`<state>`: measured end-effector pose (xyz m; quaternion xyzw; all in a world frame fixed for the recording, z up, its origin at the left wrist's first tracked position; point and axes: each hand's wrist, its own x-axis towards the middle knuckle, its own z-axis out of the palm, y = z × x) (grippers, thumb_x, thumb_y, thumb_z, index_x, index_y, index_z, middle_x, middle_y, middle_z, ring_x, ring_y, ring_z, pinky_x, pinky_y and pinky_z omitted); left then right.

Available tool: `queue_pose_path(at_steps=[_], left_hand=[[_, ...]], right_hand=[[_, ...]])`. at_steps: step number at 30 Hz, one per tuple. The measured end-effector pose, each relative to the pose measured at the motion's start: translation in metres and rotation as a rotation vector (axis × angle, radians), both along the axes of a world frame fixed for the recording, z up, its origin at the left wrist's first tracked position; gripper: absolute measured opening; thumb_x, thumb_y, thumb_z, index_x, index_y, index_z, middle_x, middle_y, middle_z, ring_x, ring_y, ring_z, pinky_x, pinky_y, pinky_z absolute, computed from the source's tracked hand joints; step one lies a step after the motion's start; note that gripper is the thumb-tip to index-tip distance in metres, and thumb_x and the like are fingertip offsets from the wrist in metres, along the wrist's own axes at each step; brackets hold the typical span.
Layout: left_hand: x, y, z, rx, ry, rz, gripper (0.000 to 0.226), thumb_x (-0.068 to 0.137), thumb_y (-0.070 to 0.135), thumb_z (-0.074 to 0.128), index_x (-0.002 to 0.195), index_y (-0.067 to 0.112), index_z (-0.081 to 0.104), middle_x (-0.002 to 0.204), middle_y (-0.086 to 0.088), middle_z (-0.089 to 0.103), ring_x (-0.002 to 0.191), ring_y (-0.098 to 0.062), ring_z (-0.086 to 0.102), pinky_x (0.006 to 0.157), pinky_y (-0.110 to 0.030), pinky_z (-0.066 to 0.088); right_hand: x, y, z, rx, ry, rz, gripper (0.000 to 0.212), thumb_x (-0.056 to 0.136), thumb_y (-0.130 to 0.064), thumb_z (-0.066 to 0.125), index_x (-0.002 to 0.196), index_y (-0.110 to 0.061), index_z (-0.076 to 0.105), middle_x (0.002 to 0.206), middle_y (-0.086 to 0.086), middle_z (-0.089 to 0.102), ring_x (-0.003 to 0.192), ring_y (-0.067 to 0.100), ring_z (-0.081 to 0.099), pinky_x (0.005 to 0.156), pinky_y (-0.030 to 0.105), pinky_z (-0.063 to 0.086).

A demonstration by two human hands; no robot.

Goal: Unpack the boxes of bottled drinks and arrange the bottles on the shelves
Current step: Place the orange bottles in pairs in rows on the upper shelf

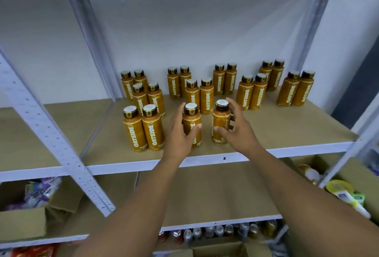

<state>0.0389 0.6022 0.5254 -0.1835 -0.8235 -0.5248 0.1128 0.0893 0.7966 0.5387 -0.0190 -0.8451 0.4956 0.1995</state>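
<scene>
Well, the person's two arms reach up to the brown shelf (pixel 287 129), where two orange bottles stand upright near the front edge, a little apart. The left hand (pixel 180 133) grips the left bottle (pixel 191 120), thumb across the label and fingers curled round the far side. The right hand (pixel 235 127) is slack and spread beside the right bottle (pixel 220 117), its thumb tip at the label and its fingers loose at three o'clock of it. At nine o'clock of these two stands a pair of matching bottles (pixel 143 129), touching. More pairs fan from ten to two o'clock towards the wall. On the shelf below, at four o'clock, sits an open cardboard box (pixel 352 176); cans (pixel 219 230) line the lower shelf at six o'clock.
</scene>
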Motion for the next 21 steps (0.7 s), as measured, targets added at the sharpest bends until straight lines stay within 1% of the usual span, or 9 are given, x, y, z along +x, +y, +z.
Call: queue_pose_path(at_steps=[6,9,10,12,14,16,18,19,21], left_hand=[[-0.003,0.013,-0.001,-0.011,0.020,0.060,0.080,0.094,0.046,0.069,0.156,0.047,0.017,0.163,0.012,0.033,0.147,-0.015,0.037,0.114,-0.051,0.043],[-0.001,0.018,-0.005,0.007,-0.008,0.101,0.082,0.094,0.045,0.069,0.157,0.045,0.017,0.163,0.012,0.033,0.147,-0.016,0.038,0.114,-0.049,0.044],[0.001,0.018,-0.008,0.011,-0.017,0.107,0.083,0.094,0.044,0.069,0.158,0.044,0.017,0.163,0.012,0.034,0.146,-0.016,0.039,0.114,-0.047,0.045],[0.006,0.017,-0.018,0.014,-0.037,0.097,0.087,0.094,0.041,0.071,0.159,0.043,0.014,0.162,0.011,0.036,0.145,-0.016,0.041,0.114,-0.041,0.044],[0.010,0.016,-0.026,0.008,-0.063,0.085,0.093,0.094,0.036,0.072,0.159,0.046,0.008,0.162,0.011,0.034,0.145,-0.016,0.041,0.110,-0.035,0.044],[0.012,0.017,-0.030,0.009,-0.092,0.096,0.098,0.092,0.036,0.074,0.158,0.051,0.003,0.163,0.012,0.032,0.145,-0.018,0.042,0.109,-0.037,0.045],[0.011,0.018,-0.031,-0.001,-0.111,0.110,0.102,0.090,0.036,0.076,0.156,0.053,0.001,0.165,0.012,0.029,0.145,-0.019,0.041,0.109,-0.045,0.048],[0.011,0.018,-0.032,-0.008,-0.113,0.117,0.103,0.090,0.035,0.077,0.156,0.053,0.000,0.165,0.011,0.028,0.146,-0.020,0.040,0.109,-0.047,0.048],[0.011,0.018,-0.032,-0.015,-0.119,0.130,0.104,0.089,0.032,0.078,0.156,0.052,0.001,0.165,0.009,0.029,0.145,-0.019,0.040,0.109,-0.047,0.049]], right_hand=[[-0.010,0.012,-0.006,0.019,0.002,0.078,0.099,0.089,-0.023,0.079,0.151,-0.060,0.012,0.161,-0.017,0.032,0.146,0.014,0.037,0.116,0.048,0.042],[-0.015,0.015,-0.010,0.042,0.006,0.090,0.102,0.089,-0.025,0.079,0.152,-0.060,0.007,0.164,-0.015,0.028,0.148,0.015,0.033,0.117,0.046,0.040],[-0.016,0.015,-0.011,0.050,0.009,0.085,0.102,0.089,-0.026,0.078,0.153,-0.059,0.006,0.165,-0.015,0.026,0.149,0.016,0.032,0.118,0.044,0.039],[-0.018,0.015,-0.015,0.055,0.015,0.071,0.102,0.090,-0.028,0.078,0.156,-0.055,0.005,0.166,-0.014,0.024,0.150,0.017,0.031,0.116,0.036,0.038],[-0.019,0.014,-0.021,0.050,0.024,0.064,0.102,0.089,-0.029,0.079,0.158,-0.049,0.007,0.165,-0.013,0.028,0.148,0.016,0.034,0.112,0.030,0.037],[-0.020,0.015,-0.029,0.031,0.020,0.063,0.104,0.085,-0.032,0.082,0.158,-0.047,0.009,0.162,-0.011,0.033,0.144,0.014,0.039,0.109,0.027,0.041],[-0.020,0.016,-0.036,-0.006,0.012,0.033,0.109,0.080,-0.038,0.086,0.158,-0.047,0.010,0.161,-0.009,0.035,0.137,0.010,0.043,0.101,0.019,0.042],[-0.021,0.017,-0.037,-0.025,0.013,0.005,0.113,0.076,-0.042,0.088,0.157,-0.047,0.010,0.160,-0.007,0.036,0.134,0.008,0.043,0.099,0.019,0.043],[-0.024,0.017,-0.037,-0.032,0.013,-0.056,0.118,0.070,-0.048,0.091,0.158,-0.045,0.012,0.156,-0.003,0.038,0.130,0.009,0.045,0.100,0.027,0.047]])
